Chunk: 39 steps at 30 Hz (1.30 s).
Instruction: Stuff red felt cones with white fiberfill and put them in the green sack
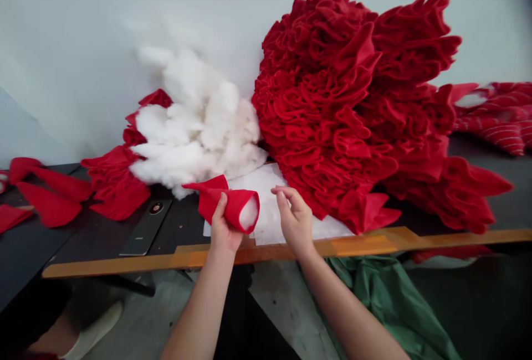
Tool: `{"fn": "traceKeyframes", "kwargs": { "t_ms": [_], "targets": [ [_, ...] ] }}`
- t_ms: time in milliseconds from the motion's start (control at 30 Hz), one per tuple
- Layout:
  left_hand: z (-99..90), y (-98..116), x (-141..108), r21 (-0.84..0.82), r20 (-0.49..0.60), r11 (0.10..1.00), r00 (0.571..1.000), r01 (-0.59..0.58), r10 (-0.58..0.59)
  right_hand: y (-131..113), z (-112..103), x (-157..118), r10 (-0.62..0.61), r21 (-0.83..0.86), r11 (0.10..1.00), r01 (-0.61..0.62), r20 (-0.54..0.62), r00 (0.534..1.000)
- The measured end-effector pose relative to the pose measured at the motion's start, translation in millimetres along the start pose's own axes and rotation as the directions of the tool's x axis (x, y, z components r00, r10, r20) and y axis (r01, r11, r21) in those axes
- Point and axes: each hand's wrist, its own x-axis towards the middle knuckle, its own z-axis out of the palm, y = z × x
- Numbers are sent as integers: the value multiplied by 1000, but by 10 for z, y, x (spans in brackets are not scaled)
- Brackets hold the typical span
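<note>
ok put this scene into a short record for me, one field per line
left grip: closed around a red fabric piece, white filling showing at its open end
right grip: apart from that piece, fingers bent, contents unclear
behind: white fluff heap
right side: large red fabric pile
left side: phone on dark table

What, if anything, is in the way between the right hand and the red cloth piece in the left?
Nothing visible. The right hand is apart from the red cloth piece in the left hand, with only open space between them, above the white sheet. The piece's open end faces the right hand.
</note>
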Motion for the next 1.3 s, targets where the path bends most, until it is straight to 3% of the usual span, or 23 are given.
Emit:
{"fn": "traceKeyframes", "kwargs": {
  "t_ms": [67,200,267,333,400,500,600,700,833,967,1067,1167,1233,1300],
  "targets": [
    [-3,103,-15,-10,-25,1000,999,-28,27,91,236,259,3,-66,998,0,40,999],
    [-36,314,-37,39,-51,999,999,-4,6,183,952,838,-10,-278,952,126,383,924],
    [-80,413,-24,78,-42,997,999,10,-7,203,1222,1079,60,-279,958,61,406,912],
    [-119,497,39,113,-1,993,999,32,-32,243,1332,1243,129,-219,975,-47,377,917],
    [-115,547,173,140,52,989,997,52,-60,303,1282,1320,164,-151,982,-116,364,917],
    [25,518,481,180,134,978,982,108,-133,368,1018,1313,198,-72,980,-185,377,905],
    [275,375,780,192,290,966,930,173,-225,359,714,1264,218,65,959,-275,446,868],
    [509,213,927,194,381,954,879,228,-288,363,486,1246,273,243,865,-439,507,818],
    [668,135,922,170,346,961,900,217,-264,482,207,1171,435,329,789,-518,297,850],
    [706,177,855,150,281,977,940,154,-191,472,-114,865,453,398,805,-439,63,889],
    [704,164,764,163,204,974,960,159,-191,249,-242,621,280,397,854,-335,191,941],
    [678,100,616,184,177,955,947,234,-267,-20,-186,517,74,343,917,-205,358,931],
    [646,47,500,190,189,945,935,266,-301,-129,-82,506,8,225,970,-91,344,939],
    [609,-10,382,164,173,956,946,245,-273,-162,32,499,-49,83,996,30,233,971]
  ]
}}
